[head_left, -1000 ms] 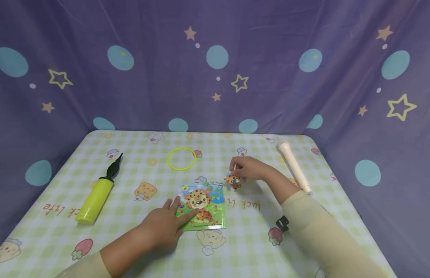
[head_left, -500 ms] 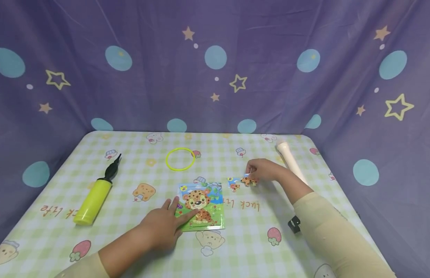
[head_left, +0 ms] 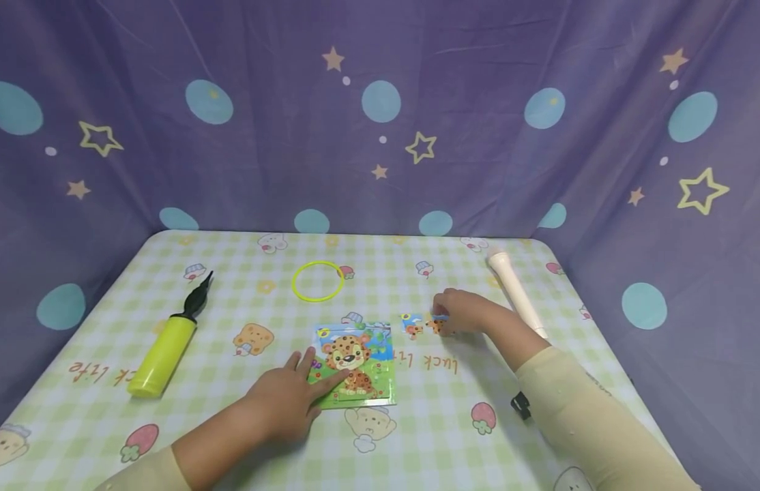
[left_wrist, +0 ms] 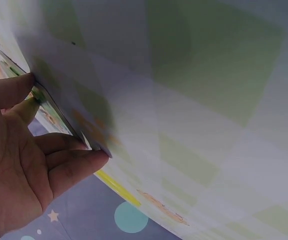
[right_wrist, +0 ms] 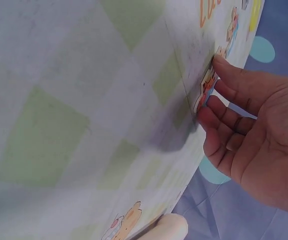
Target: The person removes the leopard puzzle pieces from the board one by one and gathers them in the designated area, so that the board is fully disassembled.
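Observation:
A square leopard jigsaw puzzle [head_left: 355, 368] lies in its tray in the middle of the table. My left hand [head_left: 288, 395] rests on the puzzle's left side with fingers spread; in the left wrist view, fingertips touch the tray's edge. To the right, my right hand [head_left: 469, 312] is low over the table. Its thumb and curled fingers pinch a leopard-print puzzle piece [right_wrist: 207, 86], partly hidden by the hand in the head view. Just left of that piece lies another puzzle piece [head_left: 412, 326], with a blue and spotted print.
A yellow ring [head_left: 318, 300] lies behind the puzzle. At the left is a yellow-green hand pump [head_left: 164, 356] with a black nozzle; at the right, a pale wand-like stick [head_left: 518, 293]. A purple curtain [head_left: 380, 191] hangs behind the checkered table.
My right hand has moved right with one puzzle piece, leaving the other behind, then lowered its piece to the table. My left hand has stayed on the puzzle.

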`<control>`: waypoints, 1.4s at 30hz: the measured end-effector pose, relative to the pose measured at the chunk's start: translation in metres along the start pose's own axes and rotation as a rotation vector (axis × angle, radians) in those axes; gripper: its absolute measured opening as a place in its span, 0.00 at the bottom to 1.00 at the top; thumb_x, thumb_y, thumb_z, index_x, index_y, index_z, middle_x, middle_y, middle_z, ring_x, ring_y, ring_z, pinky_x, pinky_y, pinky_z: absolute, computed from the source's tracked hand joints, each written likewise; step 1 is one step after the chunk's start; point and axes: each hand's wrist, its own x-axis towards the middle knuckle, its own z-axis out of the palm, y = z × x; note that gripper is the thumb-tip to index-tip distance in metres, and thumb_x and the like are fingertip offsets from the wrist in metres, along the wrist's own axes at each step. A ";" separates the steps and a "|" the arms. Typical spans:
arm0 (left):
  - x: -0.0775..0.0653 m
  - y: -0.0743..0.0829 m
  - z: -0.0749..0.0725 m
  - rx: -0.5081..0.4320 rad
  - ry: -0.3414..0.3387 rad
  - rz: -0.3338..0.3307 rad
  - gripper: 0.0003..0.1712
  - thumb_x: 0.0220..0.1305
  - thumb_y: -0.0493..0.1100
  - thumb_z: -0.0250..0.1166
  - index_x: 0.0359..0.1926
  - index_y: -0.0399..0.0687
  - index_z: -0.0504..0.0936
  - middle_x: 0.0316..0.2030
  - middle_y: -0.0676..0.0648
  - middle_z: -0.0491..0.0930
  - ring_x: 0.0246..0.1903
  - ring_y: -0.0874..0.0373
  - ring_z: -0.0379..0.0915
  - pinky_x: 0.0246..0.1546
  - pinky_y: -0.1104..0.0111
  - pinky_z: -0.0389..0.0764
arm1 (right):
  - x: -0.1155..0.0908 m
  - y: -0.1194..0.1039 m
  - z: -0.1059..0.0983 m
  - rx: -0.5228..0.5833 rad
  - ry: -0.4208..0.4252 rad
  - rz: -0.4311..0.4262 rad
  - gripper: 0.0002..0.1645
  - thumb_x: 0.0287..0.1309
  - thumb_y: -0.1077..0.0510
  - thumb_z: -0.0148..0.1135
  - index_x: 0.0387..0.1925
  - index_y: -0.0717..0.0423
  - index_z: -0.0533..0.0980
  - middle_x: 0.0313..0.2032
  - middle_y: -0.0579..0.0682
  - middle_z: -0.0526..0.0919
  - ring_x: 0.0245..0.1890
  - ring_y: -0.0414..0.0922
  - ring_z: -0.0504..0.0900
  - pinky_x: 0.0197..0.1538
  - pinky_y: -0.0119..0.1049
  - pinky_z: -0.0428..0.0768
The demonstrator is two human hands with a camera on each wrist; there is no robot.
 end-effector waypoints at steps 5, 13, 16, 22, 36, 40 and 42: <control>0.000 0.000 0.001 0.009 0.015 0.009 0.37 0.69 0.56 0.56 0.74 0.84 0.52 0.72 0.29 0.54 0.69 0.30 0.56 0.52 0.46 0.77 | -0.001 0.000 0.001 -0.023 0.007 -0.016 0.21 0.53 0.50 0.74 0.46 0.49 0.76 0.39 0.46 0.74 0.37 0.43 0.72 0.45 0.41 0.74; 0.000 -0.001 0.002 0.023 0.012 0.002 0.37 0.70 0.57 0.55 0.74 0.84 0.51 0.72 0.29 0.54 0.69 0.30 0.56 0.50 0.47 0.78 | 0.001 -0.028 -0.004 0.014 0.088 -0.111 0.22 0.59 0.45 0.68 0.51 0.50 0.77 0.45 0.47 0.77 0.45 0.44 0.77 0.52 0.44 0.76; 0.001 -0.002 0.003 0.018 0.008 0.000 0.36 0.70 0.57 0.55 0.74 0.85 0.51 0.72 0.29 0.54 0.69 0.30 0.56 0.50 0.47 0.78 | 0.005 -0.053 -0.001 0.049 0.078 -0.202 0.23 0.60 0.45 0.67 0.53 0.52 0.78 0.45 0.48 0.78 0.44 0.43 0.77 0.52 0.43 0.75; 0.002 -0.003 0.004 0.020 0.012 0.006 0.36 0.69 0.58 0.55 0.73 0.86 0.51 0.72 0.29 0.55 0.68 0.30 0.57 0.49 0.47 0.78 | 0.015 -0.098 0.016 -0.073 0.039 -0.262 0.32 0.55 0.38 0.69 0.57 0.48 0.77 0.47 0.43 0.77 0.46 0.40 0.76 0.55 0.40 0.76; 0.001 -0.002 0.004 0.010 0.014 0.000 0.37 0.68 0.57 0.57 0.73 0.86 0.52 0.73 0.29 0.53 0.69 0.30 0.56 0.49 0.46 0.78 | 0.025 -0.124 0.023 -0.078 -0.020 -0.149 0.30 0.48 0.42 0.76 0.49 0.48 0.76 0.43 0.42 0.78 0.46 0.42 0.77 0.53 0.41 0.78; 0.002 -0.002 0.003 0.005 0.006 0.001 0.37 0.69 0.57 0.56 0.73 0.86 0.52 0.72 0.29 0.53 0.69 0.30 0.56 0.50 0.46 0.78 | 0.030 -0.120 0.022 0.005 -0.067 -0.103 0.33 0.48 0.44 0.76 0.53 0.49 0.74 0.44 0.42 0.78 0.49 0.43 0.78 0.55 0.41 0.77; 0.001 -0.002 0.003 0.008 0.003 0.000 0.36 0.69 0.57 0.56 0.73 0.86 0.52 0.72 0.28 0.54 0.69 0.30 0.56 0.51 0.46 0.77 | 0.031 -0.118 0.021 0.037 -0.080 -0.092 0.32 0.49 0.45 0.76 0.53 0.49 0.74 0.44 0.42 0.78 0.48 0.42 0.77 0.55 0.40 0.76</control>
